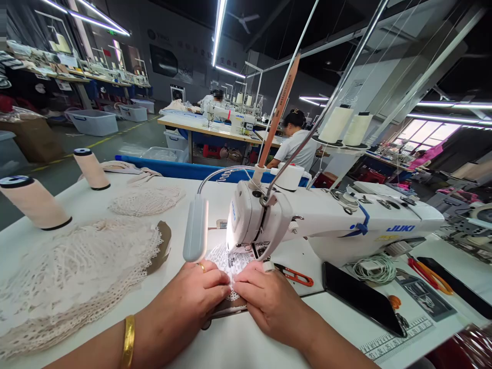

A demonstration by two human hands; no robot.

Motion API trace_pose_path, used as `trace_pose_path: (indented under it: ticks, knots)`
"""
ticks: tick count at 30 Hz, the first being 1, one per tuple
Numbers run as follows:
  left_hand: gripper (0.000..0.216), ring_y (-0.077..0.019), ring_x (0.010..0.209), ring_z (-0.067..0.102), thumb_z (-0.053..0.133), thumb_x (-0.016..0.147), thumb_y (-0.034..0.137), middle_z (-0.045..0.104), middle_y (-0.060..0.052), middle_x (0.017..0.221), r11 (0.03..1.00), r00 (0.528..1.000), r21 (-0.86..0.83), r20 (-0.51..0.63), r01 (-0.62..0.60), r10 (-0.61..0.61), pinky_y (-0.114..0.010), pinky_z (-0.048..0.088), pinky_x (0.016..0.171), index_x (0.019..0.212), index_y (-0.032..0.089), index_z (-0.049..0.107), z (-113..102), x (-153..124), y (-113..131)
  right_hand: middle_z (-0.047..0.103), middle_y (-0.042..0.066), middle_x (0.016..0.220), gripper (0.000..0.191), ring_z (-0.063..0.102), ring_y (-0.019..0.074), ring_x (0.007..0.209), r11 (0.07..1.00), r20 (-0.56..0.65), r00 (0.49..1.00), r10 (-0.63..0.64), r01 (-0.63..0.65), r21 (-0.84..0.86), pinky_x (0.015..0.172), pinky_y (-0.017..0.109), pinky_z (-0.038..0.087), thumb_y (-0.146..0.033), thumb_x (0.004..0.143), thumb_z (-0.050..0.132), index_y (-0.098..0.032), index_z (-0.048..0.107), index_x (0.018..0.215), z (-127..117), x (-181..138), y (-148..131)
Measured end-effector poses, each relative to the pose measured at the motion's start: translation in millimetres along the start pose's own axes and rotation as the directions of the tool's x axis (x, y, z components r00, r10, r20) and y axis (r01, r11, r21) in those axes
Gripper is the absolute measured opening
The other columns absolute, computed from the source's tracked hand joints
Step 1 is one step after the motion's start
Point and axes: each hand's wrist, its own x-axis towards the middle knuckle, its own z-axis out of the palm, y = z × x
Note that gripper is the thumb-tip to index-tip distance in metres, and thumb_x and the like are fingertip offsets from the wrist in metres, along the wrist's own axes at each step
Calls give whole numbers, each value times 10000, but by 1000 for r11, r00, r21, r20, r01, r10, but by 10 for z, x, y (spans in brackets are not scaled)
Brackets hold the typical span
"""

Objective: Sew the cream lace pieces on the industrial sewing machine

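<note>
A piece of white lace fabric (232, 294) lies under the needle area of the white sewing machine (249, 215). My left hand (192, 289) is closed at the lace's left edge, its fingertips pressed on the cloth. From the right, my right hand (269, 297) pinches the same lace, with its fingertips close to the left hand's. A brownish layer (230, 306) shows beneath the lace at the near edge. The lit lamp (195, 228) hangs just beyond my left hand. The needle itself is too small to make out.
A stack of cream lace pieces (77, 277) covers the left of the table, with a smaller lace pile (148, 200) behind. Two thread cones (36, 202) stand there. Orange thread snips (298, 275), a black phone (363, 297) and a coiled cable (372, 269) lie at right. A co-worker (295, 143) sits ahead.
</note>
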Motion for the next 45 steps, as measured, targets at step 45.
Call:
trace_pose_path:
  ticks: [45]
  knots:
    - [403, -195, 741, 594, 346, 1056, 140, 659, -49, 849, 985, 986, -85, -47, 153, -158, -332, 475, 710, 912, 222, 713, 116, 40, -151, 788, 27, 1038, 199, 612, 225, 895, 987, -311, 943, 120, -148, -68, 821, 353, 506, -117, 1020, 582, -237, 739, 1046, 83, 66, 24]
